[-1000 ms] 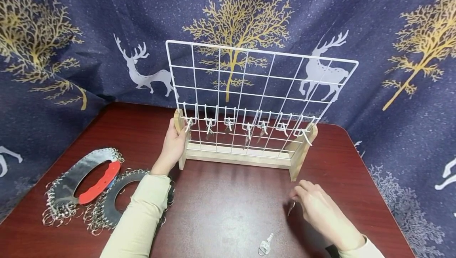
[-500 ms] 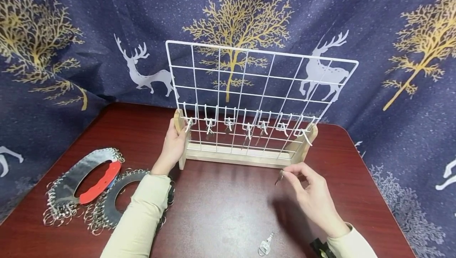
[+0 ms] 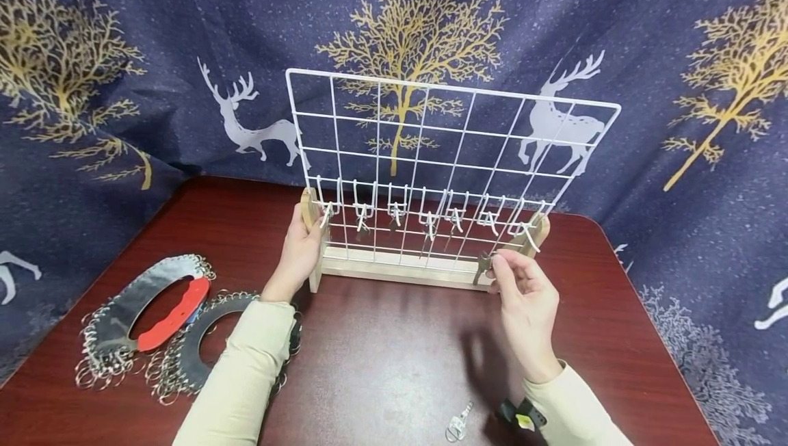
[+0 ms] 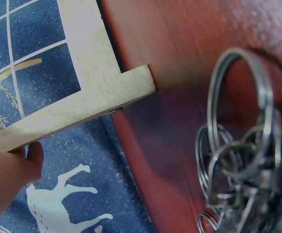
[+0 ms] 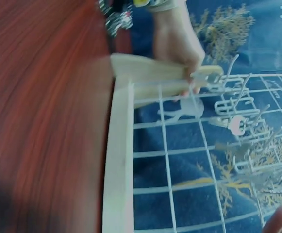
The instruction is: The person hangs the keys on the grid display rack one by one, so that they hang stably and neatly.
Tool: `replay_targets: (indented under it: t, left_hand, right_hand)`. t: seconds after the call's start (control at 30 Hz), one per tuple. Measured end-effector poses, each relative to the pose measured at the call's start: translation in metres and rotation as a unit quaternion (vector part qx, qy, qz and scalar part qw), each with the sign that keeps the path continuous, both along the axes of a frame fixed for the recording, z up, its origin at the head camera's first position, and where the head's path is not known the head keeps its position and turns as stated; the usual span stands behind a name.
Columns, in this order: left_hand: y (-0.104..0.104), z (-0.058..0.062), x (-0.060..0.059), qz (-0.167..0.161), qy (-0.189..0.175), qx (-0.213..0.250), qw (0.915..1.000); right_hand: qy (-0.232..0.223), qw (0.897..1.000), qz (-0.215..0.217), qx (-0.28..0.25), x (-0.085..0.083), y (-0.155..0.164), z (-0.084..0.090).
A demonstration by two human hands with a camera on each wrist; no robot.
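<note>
A white wire grid rack [image 3: 452,130] stands on wooden supports, with a row of white hooks [image 3: 523,228] across its lower part. Small keys [image 3: 429,230] hang from several of them. My left hand [image 3: 299,251] grips the left wooden upright [image 3: 312,217]; the left wrist view shows its thumb and fingers around this upright [image 4: 97,99]. In front of the rack's lower right, my right hand [image 3: 528,299] pinches a key [image 3: 482,269] that points downward, below the right-hand hooks. Only fingertips [image 5: 276,222] of this hand show in the right wrist view.
One more key on a ring [image 3: 457,425] lies on the dark red table [image 3: 369,364] near the front. At the left lie two flat curved holders edged with metal rings, one with a red handle [image 3: 175,319]. A patterned blue cloth [image 3: 246,35] hangs behind.
My right hand has risen from low over the table at the right, up and to the left toward the rack, carrying the key. The left hand stays on the upright.
</note>
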State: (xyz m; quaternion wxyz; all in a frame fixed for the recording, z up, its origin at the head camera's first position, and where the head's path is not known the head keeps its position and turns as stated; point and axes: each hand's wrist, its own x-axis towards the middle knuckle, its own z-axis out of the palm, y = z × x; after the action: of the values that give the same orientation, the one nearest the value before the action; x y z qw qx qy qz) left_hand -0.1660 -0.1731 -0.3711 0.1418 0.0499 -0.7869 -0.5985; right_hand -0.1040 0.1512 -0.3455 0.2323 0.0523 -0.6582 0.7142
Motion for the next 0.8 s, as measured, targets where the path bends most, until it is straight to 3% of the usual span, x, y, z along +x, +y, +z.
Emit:
replay_targets:
  t: [0.4, 0.57, 0.8]
  left_hand:
    - [0.001, 0.001, 0.0, -0.003, 0.004, 0.002, 1.0]
    - [0.0, 0.001, 0.001, 0.003, 0.003, -0.007, 1.0]
    - [0.0, 0.0, 0.0, 0.002, 0.002, -0.011, 0.9999]
  right_hand:
    - [0.004, 0.986, 0.007, -0.166, -0.009, -0.021, 0.01]
    - [-0.001, 0.979, 0.014, -0.201, -0.012, -0.024, 0.012]
    - [-0.015, 0.978, 0.013, -0.208, -0.014, -0.024, 0.014]
